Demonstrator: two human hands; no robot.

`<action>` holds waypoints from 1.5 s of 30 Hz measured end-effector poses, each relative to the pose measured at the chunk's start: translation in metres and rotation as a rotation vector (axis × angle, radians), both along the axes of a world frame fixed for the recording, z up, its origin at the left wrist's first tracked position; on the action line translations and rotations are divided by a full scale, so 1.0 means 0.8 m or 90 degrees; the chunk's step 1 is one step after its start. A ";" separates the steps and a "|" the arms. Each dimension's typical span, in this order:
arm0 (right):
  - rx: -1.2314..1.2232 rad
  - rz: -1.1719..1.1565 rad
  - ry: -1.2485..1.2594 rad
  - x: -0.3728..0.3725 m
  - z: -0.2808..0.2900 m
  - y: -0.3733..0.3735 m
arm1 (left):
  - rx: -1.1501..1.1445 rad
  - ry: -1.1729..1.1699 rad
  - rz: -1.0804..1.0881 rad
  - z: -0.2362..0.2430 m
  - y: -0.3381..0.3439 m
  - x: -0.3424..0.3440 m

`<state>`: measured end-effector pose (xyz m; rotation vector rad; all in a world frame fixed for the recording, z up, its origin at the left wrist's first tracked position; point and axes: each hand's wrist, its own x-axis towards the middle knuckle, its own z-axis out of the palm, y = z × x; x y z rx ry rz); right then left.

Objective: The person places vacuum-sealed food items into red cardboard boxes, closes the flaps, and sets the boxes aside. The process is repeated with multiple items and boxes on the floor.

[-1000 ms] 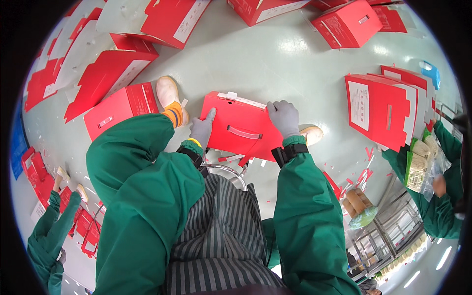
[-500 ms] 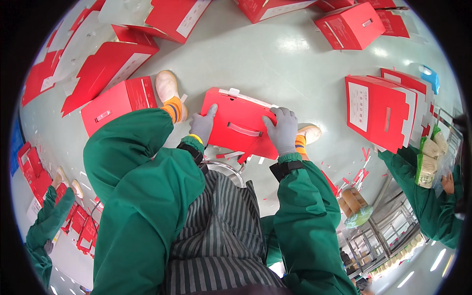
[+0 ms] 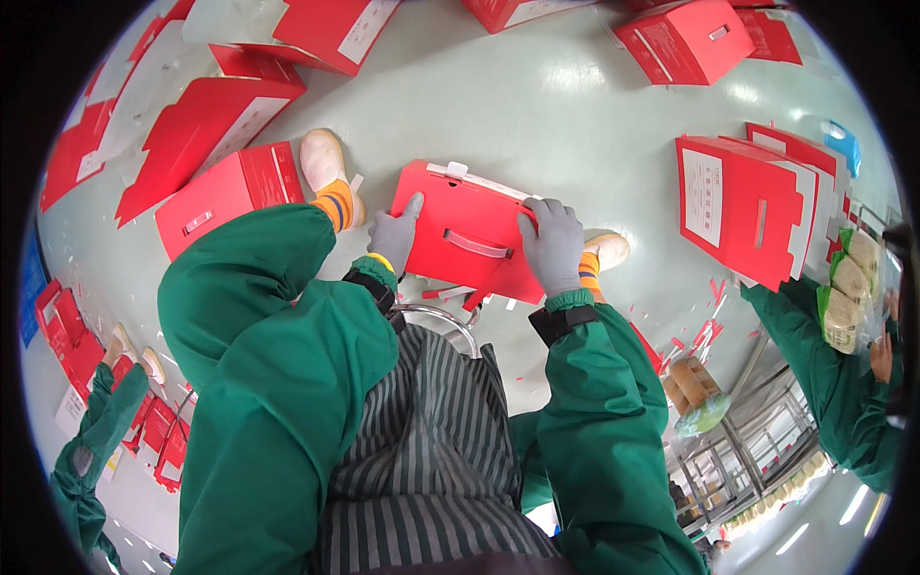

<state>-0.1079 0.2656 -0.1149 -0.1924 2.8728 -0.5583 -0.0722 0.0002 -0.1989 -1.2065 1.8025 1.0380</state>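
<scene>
Between my shins, a red cardboard carton (image 3: 450, 213) faces up with a strap-like carry handle (image 3: 477, 244) across its top panel. Along its far edge runs a white strip with a small pale tab standing up. My left hand (image 3: 394, 237), in a grey glove, grips the carton's left side, thumb on the top panel and fingers mostly hidden beyond the edge. On the right end, my gloved right hand (image 3: 554, 244) is closed over the far corner, its thumb on the top panel.
A closed red carton (image 3: 230, 195) stands by my left foot. Flattened red cartons (image 3: 738, 206) are stacked at the right, beside a co-worker's green sleeve (image 3: 810, 335) and bagged pale goods (image 3: 848, 287). Red scraps (image 3: 707, 331) litter the floor. A metal rack (image 3: 733, 450) is lower right.
The carton and both my hands sit very slightly higher in the view, with the grip unchanged. At the right, the co-worker's bagged goods have shifted.
</scene>
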 end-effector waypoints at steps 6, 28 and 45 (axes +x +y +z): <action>-0.040 -0.061 -0.083 -0.007 0.005 0.002 | -0.006 -0.006 0.017 -0.004 0.002 -0.001; -0.168 -0.102 -0.088 -0.009 -0.004 0.031 | 0.011 0.000 0.021 -0.009 -0.001 0.000; -0.227 -0.301 -0.137 0.018 -0.011 0.057 | 0.054 0.090 0.091 0.008 -0.001 -0.003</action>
